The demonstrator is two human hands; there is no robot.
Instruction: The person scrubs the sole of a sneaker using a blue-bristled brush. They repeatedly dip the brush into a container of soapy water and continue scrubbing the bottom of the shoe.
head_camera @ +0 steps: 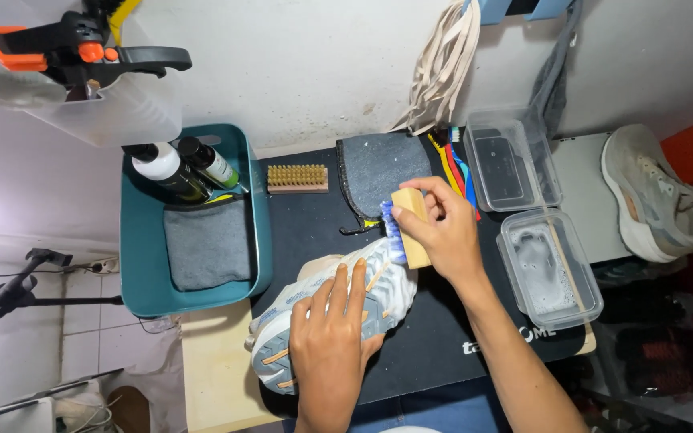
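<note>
Right hand presses brush on sneaker, seemingly lathered.

Beside the matt black mat, a glossy teal plastic bin holds soft grey cloth. On the mat: wooden-backed brushes, clear plastic tubs and a mesh-fabric shoe.

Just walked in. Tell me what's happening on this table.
A person is scrubbing a pale sneaker on a black mat. The left hand presses flat on the shoe, sole side up, while the right hand holds a wooden brush with blue bristles against its heel end. A teal tub with bottles and a grey cloth sits to the left; a tray of soapy water and a second sneaker lie to the right.
</note>
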